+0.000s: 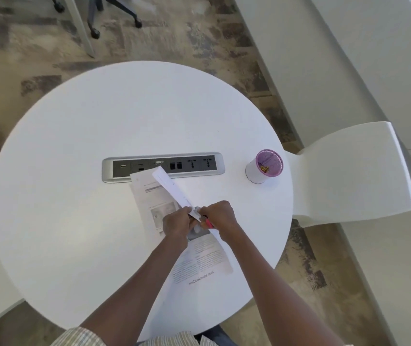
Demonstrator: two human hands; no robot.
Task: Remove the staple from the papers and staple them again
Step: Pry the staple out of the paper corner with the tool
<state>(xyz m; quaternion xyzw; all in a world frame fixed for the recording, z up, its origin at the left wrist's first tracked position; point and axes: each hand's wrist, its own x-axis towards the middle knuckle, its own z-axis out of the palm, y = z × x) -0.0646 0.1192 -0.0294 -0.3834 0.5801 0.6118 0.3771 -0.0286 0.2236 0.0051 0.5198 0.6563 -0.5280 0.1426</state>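
papers [167, 182] pinched between left hand [176, 224] and right hand [218, 216].

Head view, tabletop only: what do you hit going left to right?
Power and data panel → left hand → right hand → purple-rimmed cup. The papers are left out: they overlap the panel and both hands.

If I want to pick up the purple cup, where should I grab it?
Probably around the white side of the purple cup, coming from the table's open middle. It stands upright and round, so fingers wrap its wall easily. The chair crowds its far side, and small things lie inside it.
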